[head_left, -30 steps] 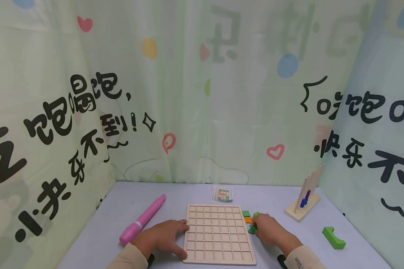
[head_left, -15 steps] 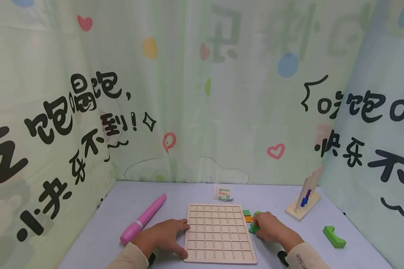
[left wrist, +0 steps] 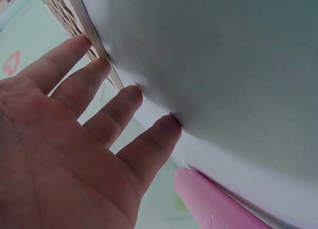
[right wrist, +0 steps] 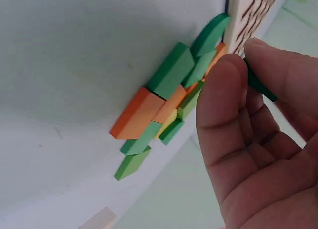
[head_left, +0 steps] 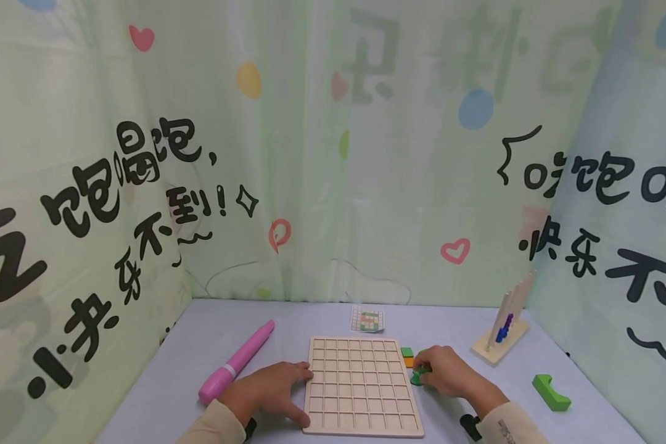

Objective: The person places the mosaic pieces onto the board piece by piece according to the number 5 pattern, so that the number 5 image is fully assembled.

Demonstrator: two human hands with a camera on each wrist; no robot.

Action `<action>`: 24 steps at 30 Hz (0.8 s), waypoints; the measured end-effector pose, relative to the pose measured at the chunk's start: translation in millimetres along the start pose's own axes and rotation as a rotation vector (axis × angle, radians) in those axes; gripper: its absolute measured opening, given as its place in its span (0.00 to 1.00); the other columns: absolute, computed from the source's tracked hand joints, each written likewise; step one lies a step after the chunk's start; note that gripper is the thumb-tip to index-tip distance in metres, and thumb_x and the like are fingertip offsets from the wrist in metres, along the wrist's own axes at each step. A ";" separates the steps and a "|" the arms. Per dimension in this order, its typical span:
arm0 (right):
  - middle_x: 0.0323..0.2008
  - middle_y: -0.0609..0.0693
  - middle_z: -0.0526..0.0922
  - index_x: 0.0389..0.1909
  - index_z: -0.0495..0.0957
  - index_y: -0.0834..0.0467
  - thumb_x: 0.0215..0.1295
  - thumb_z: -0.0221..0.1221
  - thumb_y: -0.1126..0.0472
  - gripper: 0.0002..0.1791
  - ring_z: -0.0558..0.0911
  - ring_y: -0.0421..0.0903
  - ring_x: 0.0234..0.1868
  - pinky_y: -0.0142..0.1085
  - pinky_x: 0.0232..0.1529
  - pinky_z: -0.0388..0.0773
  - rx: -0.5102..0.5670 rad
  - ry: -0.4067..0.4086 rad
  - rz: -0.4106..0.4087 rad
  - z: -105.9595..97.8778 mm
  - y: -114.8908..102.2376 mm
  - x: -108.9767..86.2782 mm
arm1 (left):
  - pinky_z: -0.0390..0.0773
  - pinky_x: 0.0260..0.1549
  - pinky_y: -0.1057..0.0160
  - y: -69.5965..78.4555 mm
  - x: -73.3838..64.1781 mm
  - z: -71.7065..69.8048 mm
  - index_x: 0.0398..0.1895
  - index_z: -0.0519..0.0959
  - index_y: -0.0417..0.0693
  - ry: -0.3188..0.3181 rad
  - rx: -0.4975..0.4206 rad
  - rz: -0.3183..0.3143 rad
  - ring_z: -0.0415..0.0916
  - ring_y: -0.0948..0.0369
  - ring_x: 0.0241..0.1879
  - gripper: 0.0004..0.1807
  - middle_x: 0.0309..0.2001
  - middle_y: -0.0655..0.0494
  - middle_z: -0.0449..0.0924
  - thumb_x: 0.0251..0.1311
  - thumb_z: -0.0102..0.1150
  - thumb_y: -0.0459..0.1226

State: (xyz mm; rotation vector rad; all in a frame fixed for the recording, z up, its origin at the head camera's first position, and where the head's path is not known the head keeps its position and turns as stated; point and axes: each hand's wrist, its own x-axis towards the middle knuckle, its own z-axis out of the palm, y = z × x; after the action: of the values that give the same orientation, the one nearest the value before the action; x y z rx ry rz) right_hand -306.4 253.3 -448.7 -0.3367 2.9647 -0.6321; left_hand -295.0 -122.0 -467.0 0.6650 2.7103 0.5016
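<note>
A wooden grid board (head_left: 361,385) lies flat on the table in the head view. My left hand (head_left: 271,390) rests at its left edge, fingers extended; in the left wrist view, fingertips (left wrist: 130,92) touch or nearly touch the board's side and the table. On the board's right, my right hand (head_left: 448,372) is over a cluster of small blocks. The right wrist view shows thumb and forefinger pinching a thin dark green piece (right wrist: 257,81), partly hidden by the fingers. Below it lie several blocks, among them a green block (right wrist: 171,70) and an orange block (right wrist: 135,114).
A pink marker-shaped object (head_left: 237,361) lies beside my left forearm. Behind the board is a small gridded card (head_left: 367,319). At right stand a wooden peg rack (head_left: 494,350) with blue and purple beads and a light green arch block (head_left: 551,393). Printed curtains surround the table.
My right hand has shifted slightly up and away over the block cluster, and its fingers stand differently over the pieces. My left hand and the board stay where they were.
</note>
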 end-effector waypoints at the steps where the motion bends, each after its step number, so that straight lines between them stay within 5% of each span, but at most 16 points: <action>1: 0.28 0.43 0.80 0.30 0.84 0.54 0.57 0.70 0.71 0.09 0.74 0.43 0.33 0.38 0.35 0.75 0.008 0.008 -0.013 -0.8 -1.6 0.3 | 0.67 0.73 0.47 -0.7 0.2 0.0 0.71 0.76 0.59 0.002 0.003 0.003 0.66 0.52 0.75 0.49 0.76 0.60 0.69 0.43 0.80 0.61; 10: 0.28 0.40 0.82 0.31 0.84 0.55 0.59 0.71 0.69 0.07 0.75 0.39 0.31 0.33 0.32 0.73 0.079 0.044 -0.200 5.2 -17.4 6.4 | 0.67 0.74 0.46 -2.7 -1.1 -1.3 0.72 0.75 0.57 -0.004 -0.009 0.007 0.65 0.50 0.75 0.49 0.76 0.57 0.69 0.44 0.80 0.60; 24: 0.26 0.43 0.81 0.32 0.84 0.56 0.61 0.70 0.68 0.05 0.77 0.42 0.28 0.37 0.34 0.74 0.128 0.044 -0.155 17.8 -44.1 25.2 | 0.68 0.73 0.47 -2.5 2.2 2.7 0.72 0.74 0.60 -0.002 0.003 -0.005 0.66 0.51 0.75 0.49 0.76 0.59 0.69 0.43 0.79 0.62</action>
State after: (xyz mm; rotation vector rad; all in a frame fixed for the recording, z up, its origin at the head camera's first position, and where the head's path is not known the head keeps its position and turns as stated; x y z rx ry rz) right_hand -319.8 201.2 -447.8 -0.5514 2.9413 -0.8520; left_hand -296.9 -122.3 -470.9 0.6594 2.7100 0.4958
